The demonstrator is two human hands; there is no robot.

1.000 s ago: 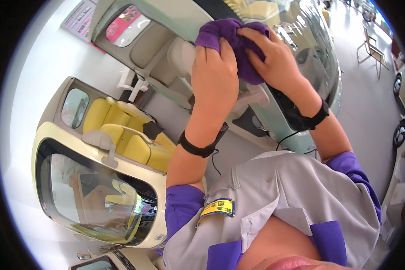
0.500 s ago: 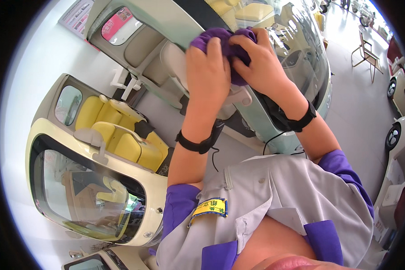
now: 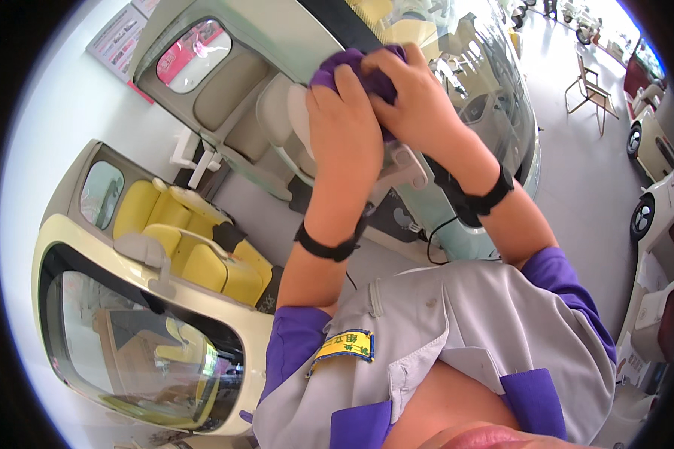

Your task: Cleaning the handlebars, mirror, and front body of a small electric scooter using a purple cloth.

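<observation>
A bunched purple cloth (image 3: 341, 61) is gripped by both of my hands, high up beside the pale green car body (image 3: 307, 34). My left hand (image 3: 344, 123) has its fingers curled onto the cloth's left part. Close against it, my right hand (image 3: 412, 93) closes around the cloth's right part, the thumb pointing toward the left hand. Behind the hands lies the car's open doorway with a beige seat (image 3: 247, 138); the windshield (image 3: 487, 67) curves away on the right. Part of the cloth is hidden behind my fingers. A black band sits on each wrist.
On the left stands a cream small car (image 3: 251, 318) with yellow seats (image 3: 195, 224). A folding chair (image 3: 593, 93) is on the grey floor at the far right, near more parked vehicles (image 3: 663, 150). A black cable (image 3: 433, 243) hangs by the green car. A poster (image 3: 118, 45) is on the wall.
Both hands stay on the cloth and have shifted slightly left and closer together, with the cloth more crumpled. The surroundings have moved a little in the picture.
</observation>
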